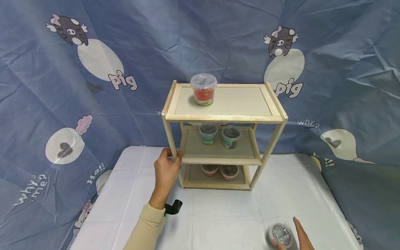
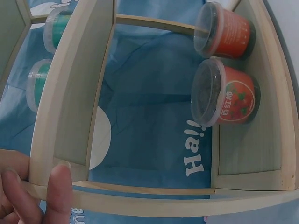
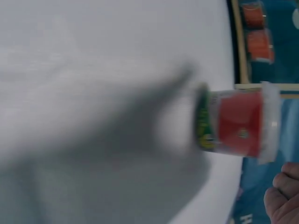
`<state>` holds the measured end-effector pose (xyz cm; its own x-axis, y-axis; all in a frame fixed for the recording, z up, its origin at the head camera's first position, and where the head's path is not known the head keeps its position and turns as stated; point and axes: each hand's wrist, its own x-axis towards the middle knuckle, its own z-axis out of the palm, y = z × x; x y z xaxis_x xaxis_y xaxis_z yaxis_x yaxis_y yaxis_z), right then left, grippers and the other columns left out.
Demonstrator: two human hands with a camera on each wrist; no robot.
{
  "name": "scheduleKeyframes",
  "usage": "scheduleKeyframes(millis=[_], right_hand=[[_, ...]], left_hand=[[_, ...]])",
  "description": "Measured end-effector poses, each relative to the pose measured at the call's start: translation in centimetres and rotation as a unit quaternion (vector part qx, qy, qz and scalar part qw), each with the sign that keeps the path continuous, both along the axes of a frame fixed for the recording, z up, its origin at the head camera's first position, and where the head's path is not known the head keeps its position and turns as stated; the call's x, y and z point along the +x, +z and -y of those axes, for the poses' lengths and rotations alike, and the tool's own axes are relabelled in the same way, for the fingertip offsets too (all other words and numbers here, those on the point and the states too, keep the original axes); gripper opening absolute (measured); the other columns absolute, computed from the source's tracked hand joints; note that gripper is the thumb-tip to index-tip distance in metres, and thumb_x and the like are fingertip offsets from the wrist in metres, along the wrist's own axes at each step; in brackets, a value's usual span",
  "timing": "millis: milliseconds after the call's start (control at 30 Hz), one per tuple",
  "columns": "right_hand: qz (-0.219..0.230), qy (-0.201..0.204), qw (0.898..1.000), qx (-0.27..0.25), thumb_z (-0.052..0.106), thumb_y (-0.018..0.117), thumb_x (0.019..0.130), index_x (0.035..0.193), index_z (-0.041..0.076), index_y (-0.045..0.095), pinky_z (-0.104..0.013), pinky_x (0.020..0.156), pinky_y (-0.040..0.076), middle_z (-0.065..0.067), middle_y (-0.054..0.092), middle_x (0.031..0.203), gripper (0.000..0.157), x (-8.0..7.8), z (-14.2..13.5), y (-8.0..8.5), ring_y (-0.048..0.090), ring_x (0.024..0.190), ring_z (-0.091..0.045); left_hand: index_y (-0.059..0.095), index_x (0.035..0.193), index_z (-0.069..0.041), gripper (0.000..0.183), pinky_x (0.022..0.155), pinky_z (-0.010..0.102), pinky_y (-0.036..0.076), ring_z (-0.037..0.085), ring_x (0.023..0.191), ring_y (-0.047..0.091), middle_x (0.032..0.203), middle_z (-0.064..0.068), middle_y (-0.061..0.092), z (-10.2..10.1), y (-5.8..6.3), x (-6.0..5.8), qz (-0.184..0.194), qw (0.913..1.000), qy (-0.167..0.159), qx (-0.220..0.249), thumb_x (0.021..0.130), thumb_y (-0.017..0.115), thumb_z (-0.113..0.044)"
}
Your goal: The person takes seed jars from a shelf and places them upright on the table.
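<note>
A three-tier wooden shelf (image 1: 223, 161) stands on the white table. At its middle tier, my left hand (image 1: 167, 170) grips the front left post, thumb in front; in the left wrist view the fingers (image 2: 60, 191) lie against the wood. A lidded plastic tub (image 1: 282, 235) with a red label, seen side-on as the red tub (image 3: 238, 122) in the right wrist view, stands on the table at the front right. Beside it is my right hand (image 1: 301, 238), partly out of frame, its thumb and a finger spread apart around the lid. No grip on the tub shows.
One red tub (image 1: 204, 93) sits on the shelf's top tier. Two green tubs (image 1: 208, 137) stand on the middle tier, and two red tubs (image 2: 238, 95) on the bottom one. A blue printed cloth (image 1: 150, 45) hangs behind and beside the white table (image 1: 215, 215).
</note>
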<state>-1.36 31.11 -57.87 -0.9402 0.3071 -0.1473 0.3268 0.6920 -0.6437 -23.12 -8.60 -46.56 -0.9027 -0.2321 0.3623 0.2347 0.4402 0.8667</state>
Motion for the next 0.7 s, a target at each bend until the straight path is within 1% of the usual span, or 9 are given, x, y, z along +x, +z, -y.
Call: scheduleKeyframes(millis=[133, 200, 267, 400, 467, 500, 600, 633, 700], right_hand=[[0.023, -0.017, 1.000, 0.004, 0.068, 0.083, 0.079, 0.165, -0.003, 0.006, -0.071, 0.091, 0.052, -0.047, 0.034, 0.150, 0.136, -0.6, -0.1, 2.0, 0.050, 0.126, -0.065], [0.015, -0.028, 0.999, 0.010, 0.066, 0.085, 0.077, 0.166, 0.000, 0.008, -0.070, 0.089, 0.053, -0.045, 0.035, 0.152, 0.134, -0.8, 0.0, 2.9, 0.051, 0.126, -0.064], [-0.006, -0.044, 0.999, 0.018, 0.062, 0.088, 0.076, 0.166, 0.003, 0.014, -0.070, 0.088, 0.053, -0.043, 0.036, 0.153, 0.131, -0.9, 0.4, 3.9, 0.051, 0.126, -0.064], [-0.088, -0.070, 0.993, 0.022, 0.044, 0.094, 0.078, 0.167, 0.011, 0.024, -0.074, 0.094, 0.047, -0.035, 0.040, 0.156, 0.118, -1.1, 1.3, 6.2, 0.048, 0.129, -0.063], [-0.141, -0.075, 0.987, 0.015, 0.032, 0.095, 0.079, 0.166, 0.016, 0.029, -0.056, 0.108, 0.048, -0.027, 0.043, 0.158, 0.111, -1.3, 1.7, 7.6, 0.048, 0.135, -0.056], [-0.164, -0.074, 0.984, 0.012, 0.027, 0.095, 0.079, 0.166, 0.019, 0.031, -0.043, 0.112, 0.047, -0.023, 0.044, 0.159, 0.108, -1.5, 1.8, 8.3, 0.048, 0.140, -0.046], [-0.237, -0.070, 0.969, -0.009, 0.010, 0.094, 0.079, 0.163, 0.024, 0.038, -0.010, 0.110, 0.034, -0.012, 0.048, 0.159, 0.102, -2.1, 2.3, 10.4, 0.045, 0.146, -0.013], [-0.258, -0.064, 0.964, -0.015, 0.005, 0.093, 0.078, 0.162, 0.025, 0.039, -0.003, 0.105, 0.030, -0.009, 0.048, 0.159, 0.102, -2.3, 2.4, 11.1, 0.043, 0.144, -0.004], [-0.292, -0.055, 0.954, -0.029, -0.003, 0.092, 0.076, 0.161, 0.026, 0.042, -0.006, 0.107, 0.033, -0.007, 0.049, 0.158, 0.102, -2.7, 2.7, 12.4, 0.041, 0.140, 0.006]], left_hand=[[0.069, 0.104, -0.007, 0.010, 0.042, 0.029, 0.047, 0.015, 0.051, 0.062, 0.084, 0.003, 0.071, 0.1, -0.1, 0.0, -0.001, 1.0000, 0.001, 0.001, 0.099, 0.073, -0.014], [0.069, 0.104, -0.007, 0.010, 0.042, 0.030, 0.047, 0.015, 0.051, 0.061, 0.083, 0.003, 0.070, 0.1, -0.1, 0.0, 0.000, 1.0000, 0.001, 0.001, 0.099, 0.073, -0.014], [0.069, 0.105, -0.007, 0.010, 0.042, 0.030, 0.047, 0.016, 0.051, 0.061, 0.082, 0.003, 0.070, 0.1, -0.2, 0.0, 0.001, 1.0000, 0.002, -0.001, 0.099, 0.073, -0.015], [0.069, 0.105, -0.007, 0.011, 0.042, 0.030, 0.047, 0.016, 0.051, 0.060, 0.081, 0.003, 0.070, 0.1, -0.2, 0.0, 0.004, 1.0000, 0.004, -0.002, 0.099, 0.073, -0.015], [0.069, 0.106, -0.007, 0.011, 0.043, 0.030, 0.048, 0.017, 0.051, 0.060, 0.082, 0.004, 0.070, 0.1, -0.1, 0.0, 0.005, 1.0000, 0.002, -0.001, 0.099, 0.072, -0.016], [0.069, 0.106, -0.007, 0.011, 0.044, 0.030, 0.050, 0.017, 0.051, 0.060, 0.083, 0.004, 0.070, 0.1, -0.1, 0.0, 0.005, 1.0000, 0.000, 0.001, 0.100, 0.072, -0.016], [0.068, 0.107, -0.007, 0.011, 0.046, 0.029, 0.052, 0.017, 0.051, 0.060, 0.087, 0.004, 0.071, 0.1, -0.1, -0.1, 0.006, 1.0000, -0.003, 0.004, 0.100, 0.072, -0.015], [0.068, 0.106, -0.007, 0.011, 0.047, 0.029, 0.053, 0.017, 0.051, 0.060, 0.087, 0.004, 0.071, 0.1, -0.1, -0.1, 0.006, 1.0000, -0.003, 0.005, 0.100, 0.072, -0.015], [0.068, 0.106, -0.006, 0.010, 0.048, 0.029, 0.054, 0.017, 0.051, 0.059, 0.090, 0.004, 0.072, 0.0, -0.1, -0.1, 0.005, 1.0000, -0.003, 0.007, 0.099, 0.072, -0.013]])
